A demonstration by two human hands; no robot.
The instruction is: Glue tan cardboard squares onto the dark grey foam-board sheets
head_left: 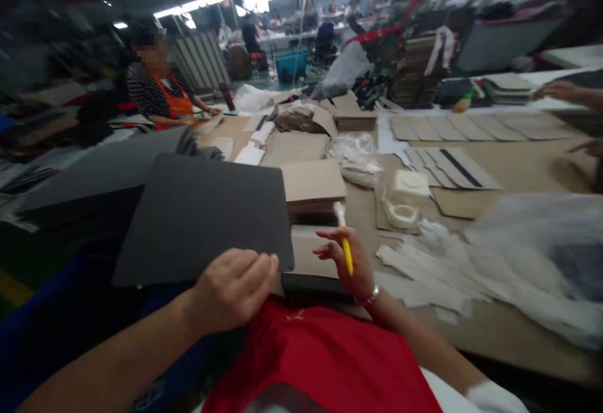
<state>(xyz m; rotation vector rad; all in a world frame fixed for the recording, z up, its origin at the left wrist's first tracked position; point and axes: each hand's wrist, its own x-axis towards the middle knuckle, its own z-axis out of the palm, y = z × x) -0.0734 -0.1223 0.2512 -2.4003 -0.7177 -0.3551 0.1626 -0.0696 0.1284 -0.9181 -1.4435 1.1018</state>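
My left hand grips the near edge of a large dark grey board, fingers curled over it, holding it tilted above my lap. My right hand holds a yellow-handled brush upright, bristles at the top, with some fingers spread. It hovers over a light brown card lying on a dark flat piece at the table's near edge. A stack of brown cardboard sheets sits just beyond.
White paper strips and a clear plastic bag lie to the right. A white tape roll and cardboard pieces are farther out. A seated person in an orange apron works at far left; another person's hand shows at far right.
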